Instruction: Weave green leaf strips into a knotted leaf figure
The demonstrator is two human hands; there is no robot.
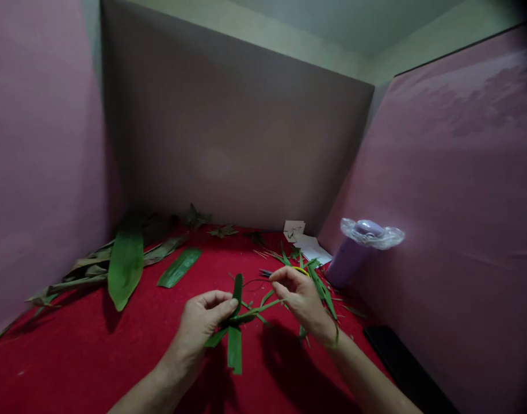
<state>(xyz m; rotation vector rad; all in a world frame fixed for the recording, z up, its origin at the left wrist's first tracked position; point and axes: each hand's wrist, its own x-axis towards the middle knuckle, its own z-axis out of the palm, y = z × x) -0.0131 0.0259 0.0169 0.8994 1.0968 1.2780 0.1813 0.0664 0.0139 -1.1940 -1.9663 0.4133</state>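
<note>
My left hand point(203, 316) pinches a bundle of folded green leaf strips point(235, 348) between thumb and fingers. One strip stands up past the thumb, another hangs down, and narrower ones stick out to the right. My right hand point(300, 296) is closed in a pinch on a thin dark strand point(255, 280), which curves back towards the bundle. A narrow green strip point(263, 309) reaches from the bundle to just under the right fingers. Behind the right hand lie scissors with a yellow handle point(301, 269), partly hidden by it.
Leaf scraps point(321, 287) litter the red cloth point(129, 362) on the right. A purple bottle point(347, 261) with clear plastic on top stands by the right wall. Broad leaves point(126, 261) lie left, a cut leaf piece point(180, 267) nearer, white papers point(312, 250) behind, a black flat object point(404, 365) right.
</note>
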